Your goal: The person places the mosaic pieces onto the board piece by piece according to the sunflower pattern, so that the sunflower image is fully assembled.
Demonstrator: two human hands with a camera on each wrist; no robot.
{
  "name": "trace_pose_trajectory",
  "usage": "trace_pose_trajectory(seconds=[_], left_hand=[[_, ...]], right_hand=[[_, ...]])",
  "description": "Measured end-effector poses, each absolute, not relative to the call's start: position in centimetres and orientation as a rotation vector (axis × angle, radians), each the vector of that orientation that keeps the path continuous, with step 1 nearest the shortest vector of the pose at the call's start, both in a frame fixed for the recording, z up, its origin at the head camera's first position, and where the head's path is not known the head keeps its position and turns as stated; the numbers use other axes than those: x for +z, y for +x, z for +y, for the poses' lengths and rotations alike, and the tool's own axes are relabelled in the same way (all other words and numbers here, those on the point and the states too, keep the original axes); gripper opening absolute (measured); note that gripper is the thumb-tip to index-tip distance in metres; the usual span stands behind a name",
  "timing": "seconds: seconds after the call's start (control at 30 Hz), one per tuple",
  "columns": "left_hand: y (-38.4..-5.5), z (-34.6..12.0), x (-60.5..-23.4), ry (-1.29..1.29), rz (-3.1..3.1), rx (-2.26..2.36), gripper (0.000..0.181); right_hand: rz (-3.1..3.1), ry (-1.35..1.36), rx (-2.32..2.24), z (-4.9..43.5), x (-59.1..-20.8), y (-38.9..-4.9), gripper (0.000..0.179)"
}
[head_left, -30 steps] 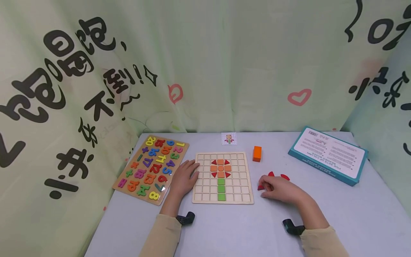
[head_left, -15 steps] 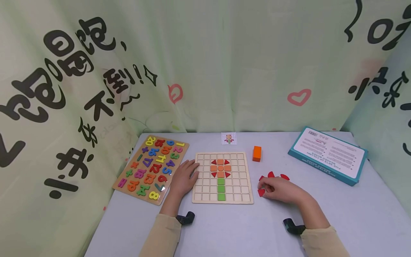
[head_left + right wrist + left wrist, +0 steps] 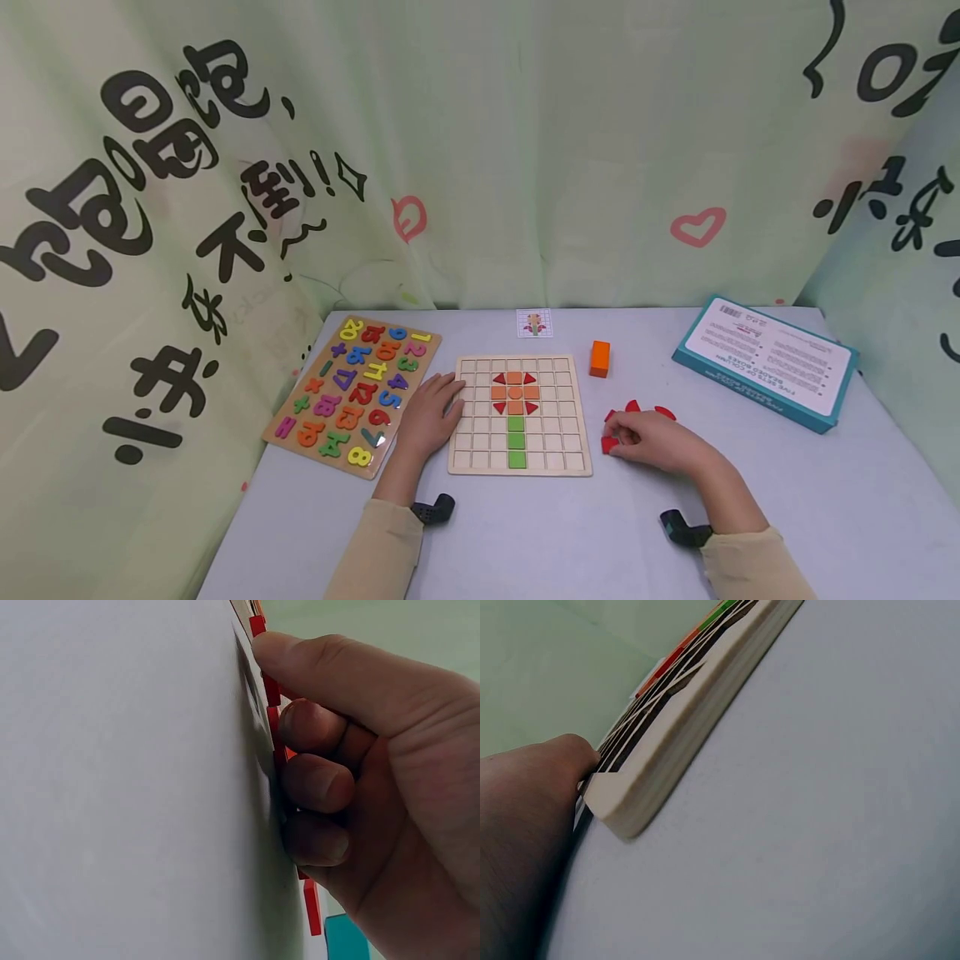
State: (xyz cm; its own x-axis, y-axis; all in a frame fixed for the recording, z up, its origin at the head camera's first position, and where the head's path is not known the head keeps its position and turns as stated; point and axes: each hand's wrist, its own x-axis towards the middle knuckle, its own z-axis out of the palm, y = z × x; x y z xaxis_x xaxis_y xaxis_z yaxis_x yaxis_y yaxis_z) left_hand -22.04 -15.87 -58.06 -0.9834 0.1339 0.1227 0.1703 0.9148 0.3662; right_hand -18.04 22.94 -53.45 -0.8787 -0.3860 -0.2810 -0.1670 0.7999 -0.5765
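A square wooden grid board (image 3: 555,454) lies mid-table, bearing orange squares, red triangles and a column of green squares (image 3: 517,442). My left hand (image 3: 430,421) rests at its left edge, fingers extended and thumb by the rim; the left wrist view shows the thumb at the board's corner. To the right of the board, my right hand (image 3: 651,439) pinches a small red block (image 3: 609,446) low over the table, its fingers curled. In the right wrist view the thumb lies against this red block (image 3: 271,688). More red blocks (image 3: 664,412) lie just beyond the hand, partly hidden by it.
An alphabet-and-number puzzle board (image 3: 352,392) lies left of my left hand. Behind the grid board is a small picture card (image 3: 535,323), and an orange block (image 3: 600,359) stands to its right. A teal box (image 3: 772,362) occupies the back right, before a curtain (image 3: 600,167).
My right thumb and fingers have shifted slightly, and the red block at their tips has turned and come nearer the table's front. My left hand keeps its place at the board.
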Motion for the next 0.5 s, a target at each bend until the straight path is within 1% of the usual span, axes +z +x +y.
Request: trace_pose_trajectory(seconds=[0.23,0.5], left_hand=[[-22.0,-15.9,-58.0,-0.252,-2.974,-0.581,0.044],[-22.0,-16.0,-58.0,-0.255,-2.973,-0.578,0.044]], right_hand=[[2.642,-0.465,-0.782,22.5,-52.9,-18.0,0.016],[2.640,-0.514,-0.812,20.6,-51.6,-18.4,0.020]])
